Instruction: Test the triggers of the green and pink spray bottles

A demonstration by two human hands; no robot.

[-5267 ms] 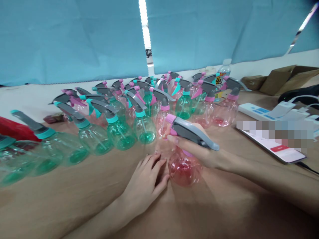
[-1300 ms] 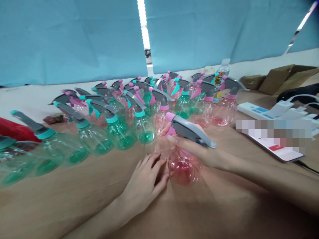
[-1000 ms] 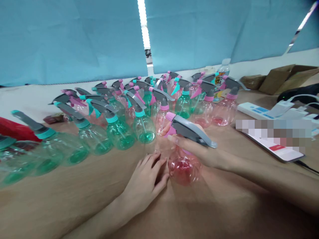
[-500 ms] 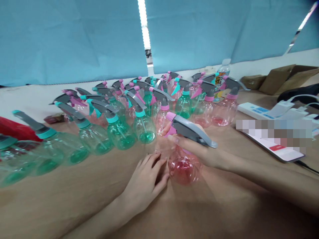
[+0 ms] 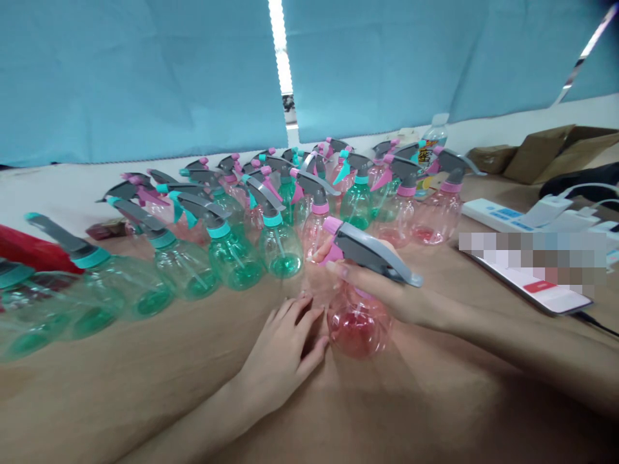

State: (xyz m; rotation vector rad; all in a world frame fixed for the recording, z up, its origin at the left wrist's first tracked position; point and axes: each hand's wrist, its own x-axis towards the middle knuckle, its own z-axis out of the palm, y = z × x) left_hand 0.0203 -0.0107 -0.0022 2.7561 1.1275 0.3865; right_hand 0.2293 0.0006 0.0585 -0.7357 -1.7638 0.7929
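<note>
A clear pink spray bottle (image 5: 358,325) with a grey and pink trigger head stands upright on the brown table (image 5: 159,399) in front of me. My right hand (image 5: 382,287) is wrapped round its neck under the grey lever, fingers near the pink trigger. Just left of the bottle's base, my left hand (image 5: 290,338) lies on the table with its fingers spread and holds nothing. Behind the hands stands a clear green spray bottle (image 5: 281,248) and, beside it, another pink spray bottle (image 5: 315,227).
Several more spray bottles, like this green one (image 5: 236,258), crowd the table's back and left. To the right lie a phone (image 5: 546,287) with a cable, a white power strip (image 5: 498,216) and a cardboard box (image 5: 541,151). A labelled drink bottle (image 5: 435,135) stands behind.
</note>
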